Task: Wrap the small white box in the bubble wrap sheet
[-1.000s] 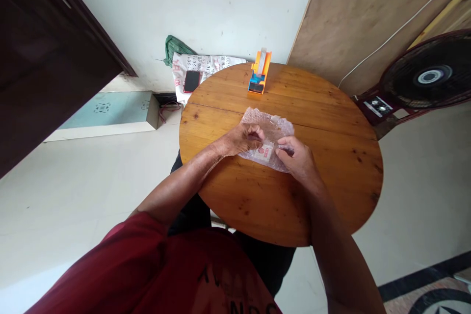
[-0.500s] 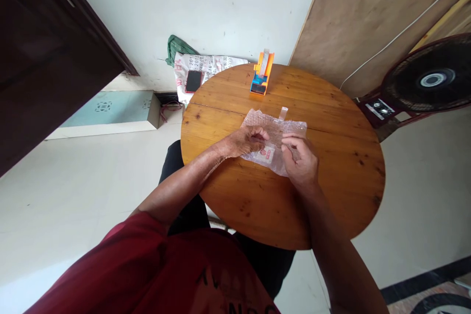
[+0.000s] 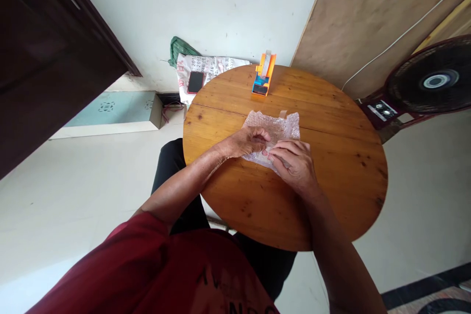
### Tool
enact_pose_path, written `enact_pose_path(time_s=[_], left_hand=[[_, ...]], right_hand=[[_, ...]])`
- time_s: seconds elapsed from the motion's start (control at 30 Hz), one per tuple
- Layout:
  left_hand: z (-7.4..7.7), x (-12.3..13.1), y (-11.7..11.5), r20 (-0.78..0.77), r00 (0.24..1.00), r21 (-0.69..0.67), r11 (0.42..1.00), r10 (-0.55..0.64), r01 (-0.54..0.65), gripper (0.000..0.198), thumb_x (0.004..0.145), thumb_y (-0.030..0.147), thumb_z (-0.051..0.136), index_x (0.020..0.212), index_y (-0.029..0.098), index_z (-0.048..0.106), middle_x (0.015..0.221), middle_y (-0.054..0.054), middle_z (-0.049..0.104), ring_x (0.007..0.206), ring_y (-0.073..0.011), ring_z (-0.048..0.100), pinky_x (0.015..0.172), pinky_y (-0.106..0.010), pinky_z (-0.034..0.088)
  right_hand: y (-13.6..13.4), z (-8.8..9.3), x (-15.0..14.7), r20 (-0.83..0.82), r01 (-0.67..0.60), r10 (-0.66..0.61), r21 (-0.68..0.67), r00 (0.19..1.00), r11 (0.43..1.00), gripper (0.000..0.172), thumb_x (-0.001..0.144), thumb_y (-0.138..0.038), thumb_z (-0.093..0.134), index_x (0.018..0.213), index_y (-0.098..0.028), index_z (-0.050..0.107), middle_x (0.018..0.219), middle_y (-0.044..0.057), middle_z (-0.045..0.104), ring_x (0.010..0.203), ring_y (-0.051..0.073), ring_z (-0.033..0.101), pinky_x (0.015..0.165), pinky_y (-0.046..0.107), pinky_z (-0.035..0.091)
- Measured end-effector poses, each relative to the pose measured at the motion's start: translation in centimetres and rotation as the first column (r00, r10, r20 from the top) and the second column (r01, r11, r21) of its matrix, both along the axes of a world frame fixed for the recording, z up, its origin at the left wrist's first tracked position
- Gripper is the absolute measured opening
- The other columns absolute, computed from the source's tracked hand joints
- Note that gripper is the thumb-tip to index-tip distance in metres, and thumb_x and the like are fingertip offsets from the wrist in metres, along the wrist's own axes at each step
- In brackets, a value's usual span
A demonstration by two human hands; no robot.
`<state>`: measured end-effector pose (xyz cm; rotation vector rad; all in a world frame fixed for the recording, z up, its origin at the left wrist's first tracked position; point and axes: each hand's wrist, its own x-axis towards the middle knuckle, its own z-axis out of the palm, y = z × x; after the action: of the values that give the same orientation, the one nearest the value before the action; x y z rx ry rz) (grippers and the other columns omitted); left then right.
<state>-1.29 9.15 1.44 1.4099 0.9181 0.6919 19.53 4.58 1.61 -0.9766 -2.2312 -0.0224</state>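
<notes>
A sheet of clear bubble wrap [image 3: 270, 124] lies on the round wooden table [image 3: 243, 191]. My left hand [image 3: 250, 141] rests on its left part, with thumb and fingers curled in on the wrap. My right hand [image 3: 295, 164] closes on the right side of the sheet, which is folded inward under the fingers. Between the hands a small flat white item with red print [image 3: 263, 153] shows partly; the fingers hide much of it. A short strip of clear tape [image 3: 283, 114] sticks out past the wrap's far edge.
An orange and blue tape dispenser [image 3: 263, 76] stands at the table's far edge. Behind the table, a phone [image 3: 196, 82] lies on a printed white sack [image 3: 213, 64]. A large black fan [image 3: 429, 78] is at the right, a low box [image 3: 117, 110] at the left.
My right hand has moved left towards my left hand, bringing the right side of the bubble wrap inward over part of the white item. My left hand has stayed nearly still.
</notes>
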Motion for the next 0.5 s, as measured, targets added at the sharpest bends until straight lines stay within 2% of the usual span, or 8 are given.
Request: enact_pose_path(time_s=[0.1, 0.23, 0.33, 0.4, 0.5], left_hand=[[0.0, 0.0, 0.0, 0.016, 0.999, 0.009, 1.0, -0.029, 0.029, 0.022, 0.075, 0.014, 0.07, 0.096, 0.013, 0.063, 0.084, 0.0, 0.066, 0.076, -0.0091, 0.058, 0.069, -0.021, 0.043], [0.5, 0.2, -0.1, -0.015, 0.999, -0.011, 0.999, -0.038, 0.037, 0.02, 0.077, 0.018, 0.067, 0.096, 0.014, 0.064, 0.087, 0.0, 0.066, 0.073, -0.0085, 0.056, 0.067, -0.02, 0.042], [1.2, -0.1, -0.3, -0.171, 0.985, 0.033, 0.999, 0.025, -0.02, 0.026, 0.076, 0.022, 0.068, 0.1, 0.015, 0.064, 0.09, -0.001, 0.065, 0.075, -0.0098, 0.056, 0.066, -0.02, 0.042], [1.8, -0.7, -0.4, -0.315, 0.946, 0.107, 0.993, 0.081, -0.049, 0.03, 0.075, 0.027, 0.071, 0.101, 0.015, 0.066, 0.087, 0.0, 0.063, 0.075, -0.0112, 0.054, 0.064, -0.02, 0.04], [2.4, -2.2, -0.7, -0.437, 0.896, 0.153, 0.988, 0.081, -0.015, 0.03, 0.074, 0.033, 0.072, 0.098, 0.016, 0.067, 0.077, 0.002, 0.06, 0.069, -0.0114, 0.051, 0.061, -0.021, 0.036]], right_hand=[[-0.1, 0.0, 0.0, 0.008, -0.023, 0.024, -0.047, 1.0, 0.999, 0.005, 0.092, -0.028, 0.068, 0.094, -0.025, 0.073, 0.101, 0.003, 0.077, 0.098, 0.023, 0.068, 0.092, 0.042, 0.043], [-0.1, -0.2, 0.1, 0.032, -0.034, 0.037, -0.11, 0.999, 0.993, 0.018, 0.087, -0.037, 0.074, 0.1, -0.025, 0.072, 0.107, 0.005, 0.076, 0.099, 0.024, 0.068, 0.093, 0.042, 0.043], [-0.1, -0.3, 0.0, 0.033, -0.024, 0.03, -0.164, 0.999, 0.986, 0.014, 0.09, -0.034, 0.07, 0.1, -0.026, 0.072, 0.108, 0.004, 0.075, 0.101, 0.024, 0.069, 0.095, 0.042, 0.043], [-0.1, -0.4, 0.0, 0.024, -0.022, 0.027, -0.184, 0.999, 0.983, 0.012, 0.09, -0.034, 0.069, 0.099, -0.026, 0.073, 0.108, 0.004, 0.075, 0.102, 0.024, 0.068, 0.095, 0.042, 0.044], [-0.1, -0.4, -0.1, 0.026, -0.008, 0.013, -0.169, 1.0, 0.986, 0.012, 0.089, -0.033, 0.07, 0.098, -0.026, 0.074, 0.107, 0.005, 0.075, 0.101, 0.025, 0.068, 0.094, 0.043, 0.044]])
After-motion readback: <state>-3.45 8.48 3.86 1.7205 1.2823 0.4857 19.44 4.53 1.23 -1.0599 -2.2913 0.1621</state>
